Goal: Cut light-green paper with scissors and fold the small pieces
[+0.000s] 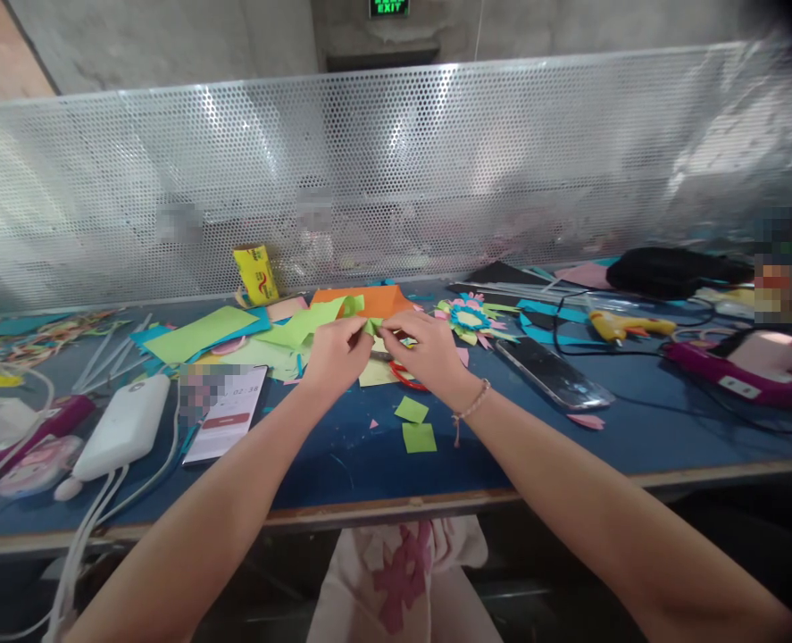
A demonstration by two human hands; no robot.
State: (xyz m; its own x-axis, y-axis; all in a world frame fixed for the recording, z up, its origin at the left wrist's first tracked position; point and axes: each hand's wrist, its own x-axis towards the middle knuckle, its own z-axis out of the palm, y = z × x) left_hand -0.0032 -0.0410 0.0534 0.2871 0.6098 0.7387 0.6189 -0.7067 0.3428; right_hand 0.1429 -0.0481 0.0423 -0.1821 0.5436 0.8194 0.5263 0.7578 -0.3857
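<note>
At the middle of the desk [342, 478] in the head view, a left hand [338, 355] and a right hand [429, 346] meet, and the small piece of green paper [371, 327] is between their fingertips. Both hands are pinching it, the left with thumb and fingers drawn together, the right likewise from the other side. Taking the meeting point of the hands as the centre of the dial, an orange sheet [369, 299] lies close at 12 o'clock, and a yellow packet [257, 272] stands farther off at 10. Near 9 o'clock a large green sheet [201, 338] rests over blue paper. A lit phone [228, 420] lies at 8, with a white power bank [122, 427] beyond it in the same direction. Toward 5 o'clock, just below the right hand, are two green squares [420, 438], and a red loop [410, 384] shows partly beneath that hand. A layered paper flower [471, 314] sits near 3 o'clock, a dark phone [553, 371] lies around 4, and a yellow glue gun [627, 328] is well apart at 3. Past the desk's far edge, a perforated metal screen [396, 152] spans the width at 12.
</note>
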